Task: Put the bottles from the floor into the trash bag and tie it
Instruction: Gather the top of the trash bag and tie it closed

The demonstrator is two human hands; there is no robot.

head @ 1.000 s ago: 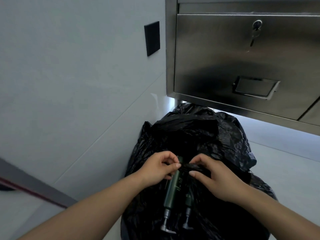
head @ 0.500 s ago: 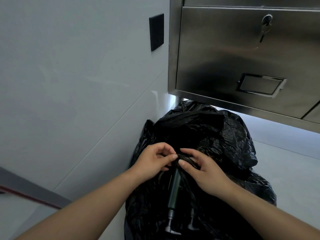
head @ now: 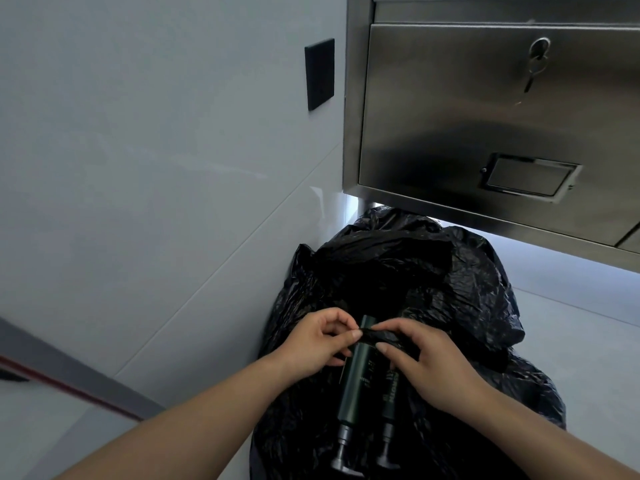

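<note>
A black trash bag (head: 450, 289) stands on the floor against the wall, under a steel cabinet. Two dark green pump bottles (head: 356, 379) lie side by side in its opening, pump heads toward me. A twisted strip of the bag's plastic (head: 377, 336) crosses over the bottles. My left hand (head: 318, 341) pinches the strip's left end between thumb and fingers. The strip's right part is pinched by my right hand (head: 426, 365), which covers part of the right bottle.
A stainless steel cabinet (head: 485, 116) with a key in its lock and a recessed handle hangs over the bag. The pale tiled wall (head: 156, 168) with a black switch plate (head: 319, 73) is at the left. Grey floor (head: 581, 327) lies to the right.
Both hands have worked the twisted plastic strip over the bottles. It is now pulled a little more taut, and more of the left bottle shows than half a second ago.
</note>
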